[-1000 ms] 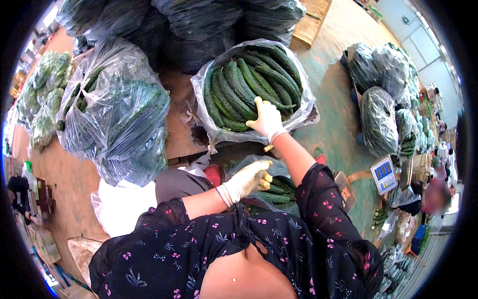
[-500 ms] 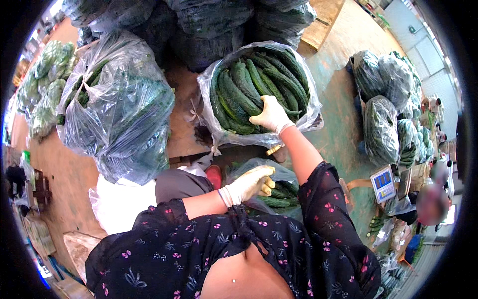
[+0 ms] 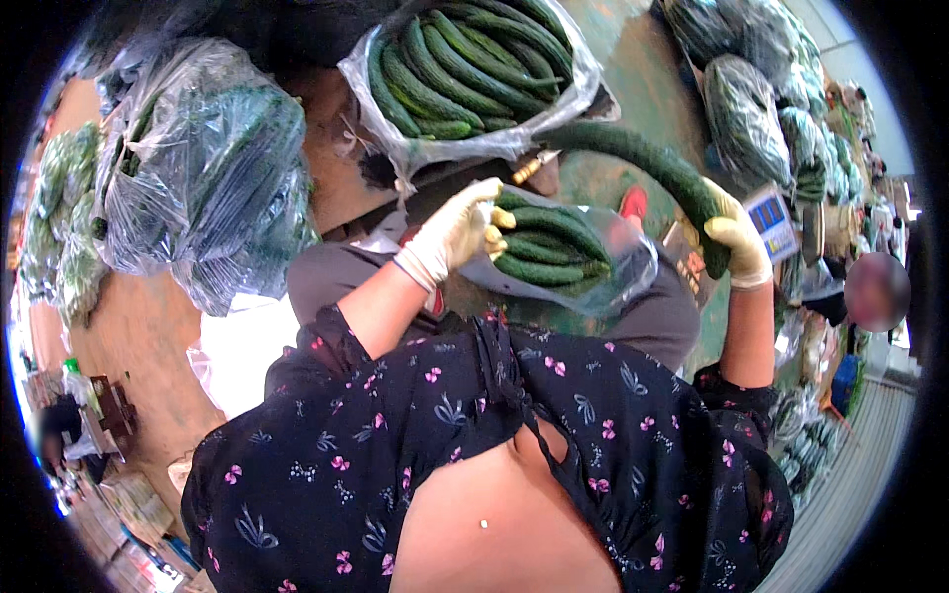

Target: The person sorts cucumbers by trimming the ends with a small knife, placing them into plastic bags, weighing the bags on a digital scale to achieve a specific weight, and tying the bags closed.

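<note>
A long, curved dark green cucumber (image 3: 643, 158) is in my right hand (image 3: 736, 237), gripped near its thick end. Its far end reaches left towards a large clear bag (image 3: 435, 148) filled with cucumbers (image 3: 465, 69). My left hand (image 3: 455, 237) has its fingers curled at the left end of a smaller clear plastic bag (image 3: 628, 272), pinching its edge. Inside that smaller bag, between my knees, lie several cucumbers (image 3: 549, 247) side by side. Pale gloves cover both hands.
Stuffed bags of cucumbers (image 3: 213, 168) stand at the left, with more bags (image 3: 746, 124) at the far right. A scale with a blue display (image 3: 771, 225) stands beyond my right hand. White sacking (image 3: 237, 346) lies by my left leg. Other people are at the right and left edges.
My right hand has lifted a cucumber out of the large bag and swung it right. My left hand remains at the smaller bag. The view has shifted, so the large bag appears higher.
</note>
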`<state>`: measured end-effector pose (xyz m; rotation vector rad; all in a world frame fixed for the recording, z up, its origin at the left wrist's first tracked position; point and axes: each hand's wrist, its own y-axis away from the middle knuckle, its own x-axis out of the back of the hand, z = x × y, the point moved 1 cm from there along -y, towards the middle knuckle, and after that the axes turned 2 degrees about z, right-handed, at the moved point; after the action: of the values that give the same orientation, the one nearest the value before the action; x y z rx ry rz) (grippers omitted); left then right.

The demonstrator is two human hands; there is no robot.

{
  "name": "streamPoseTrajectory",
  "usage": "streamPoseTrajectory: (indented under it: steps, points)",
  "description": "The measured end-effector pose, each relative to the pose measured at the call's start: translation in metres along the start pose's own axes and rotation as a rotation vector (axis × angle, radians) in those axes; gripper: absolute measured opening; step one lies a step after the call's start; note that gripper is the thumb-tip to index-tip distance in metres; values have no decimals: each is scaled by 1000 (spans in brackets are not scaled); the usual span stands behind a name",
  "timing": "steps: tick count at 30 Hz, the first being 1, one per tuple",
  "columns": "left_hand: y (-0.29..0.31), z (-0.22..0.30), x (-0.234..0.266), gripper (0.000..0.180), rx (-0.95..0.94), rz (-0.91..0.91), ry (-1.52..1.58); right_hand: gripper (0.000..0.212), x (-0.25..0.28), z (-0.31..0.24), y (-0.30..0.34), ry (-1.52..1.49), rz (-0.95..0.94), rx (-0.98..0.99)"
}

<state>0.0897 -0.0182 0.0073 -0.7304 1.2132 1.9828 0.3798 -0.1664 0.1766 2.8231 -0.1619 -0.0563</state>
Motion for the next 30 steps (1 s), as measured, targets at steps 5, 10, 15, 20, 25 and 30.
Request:
streamPoseTrajectory:
  steps: [5, 10, 15, 20, 25, 30]
  points:
    - [2, -5, 5, 36, 4, 4, 2, 72, -6, 40, 40, 253, -67, -301]
    - [10, -10, 4, 40, 25, -29, -25, 68, -44, 107, -31, 411, -333, -213]
    - [14, -14, -3, 41, 37, -36, -36, 50, 8, 233, -97, 480, 323, 7]
    - [14, -8, 0, 39, -74, -64, -100, 48, 71, 233, -61, 696, 564, -186]
    - [9, -11, -4, 35, -109, -39, 15, 43, 48, 208, -38, 961, 345, -135]
    - [-7, -16, -6, 45, -126, -10, -249, 39, -26, 107, -91, 689, 52, -79]
